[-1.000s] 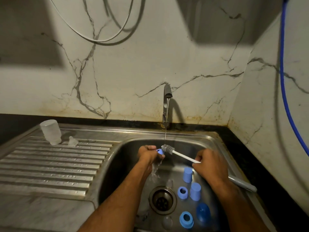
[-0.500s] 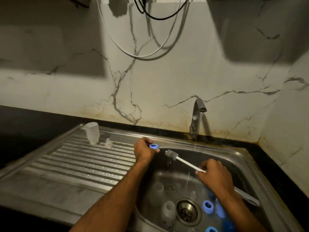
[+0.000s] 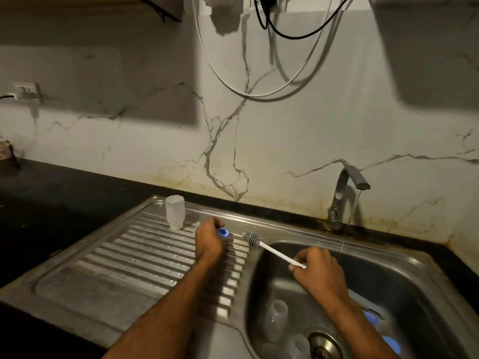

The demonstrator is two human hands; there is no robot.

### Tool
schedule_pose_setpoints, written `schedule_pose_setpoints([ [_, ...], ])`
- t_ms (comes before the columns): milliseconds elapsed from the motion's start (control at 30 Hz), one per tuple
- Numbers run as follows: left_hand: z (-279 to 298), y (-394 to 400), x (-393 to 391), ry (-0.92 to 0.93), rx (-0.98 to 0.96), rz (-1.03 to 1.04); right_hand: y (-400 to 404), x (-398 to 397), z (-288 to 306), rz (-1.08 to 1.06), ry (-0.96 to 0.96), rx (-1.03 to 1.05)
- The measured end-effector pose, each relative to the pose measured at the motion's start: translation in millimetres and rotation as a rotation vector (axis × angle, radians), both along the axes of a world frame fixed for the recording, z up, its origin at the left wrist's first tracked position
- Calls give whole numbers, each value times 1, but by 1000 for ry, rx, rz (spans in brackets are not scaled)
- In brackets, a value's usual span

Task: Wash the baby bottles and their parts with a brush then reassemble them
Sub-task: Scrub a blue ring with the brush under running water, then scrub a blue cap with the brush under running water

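My left hand (image 3: 209, 243) pinches a small blue bottle ring (image 3: 223, 233) low over the ridged draining board (image 3: 134, 265), close to an upturned clear bottle (image 3: 175, 212). My right hand (image 3: 317, 272) grips the white handle of a bottle brush (image 3: 269, 248) above the sink basin (image 3: 404, 278); its grey bristle head points left toward the ring. Clear bottles (image 3: 276, 320) lie in the basin near the drain (image 3: 321, 342), and blue parts (image 3: 391, 343) show at the lower right, partly hidden by my right arm.
The tap (image 3: 346, 195) at the back runs a thin stream of water into the basin. A black counter (image 3: 51, 203) surrounds the sink. Cables (image 3: 259, 92) hang down the marble wall, and a wall socket (image 3: 26, 90) sits at the far left.
My left hand carried the blue ring left from under the tap to over the draining board. My right hand followed with the brush. The view swung left.
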State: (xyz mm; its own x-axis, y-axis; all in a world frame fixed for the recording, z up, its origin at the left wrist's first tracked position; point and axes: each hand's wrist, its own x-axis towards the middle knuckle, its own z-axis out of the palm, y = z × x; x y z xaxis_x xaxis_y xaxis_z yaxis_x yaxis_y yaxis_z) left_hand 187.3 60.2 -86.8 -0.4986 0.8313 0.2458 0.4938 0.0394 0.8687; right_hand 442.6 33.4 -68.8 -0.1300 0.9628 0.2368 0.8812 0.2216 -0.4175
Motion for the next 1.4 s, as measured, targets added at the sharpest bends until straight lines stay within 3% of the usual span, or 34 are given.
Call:
schedule_pose_setpoints([
  [667,-12,12,-20,41,-71,-17,13,-22,-15,-9,-23,-37],
  [1400,8,-5,-7,31,13,77,4,-5,2,-54,0,-3],
])
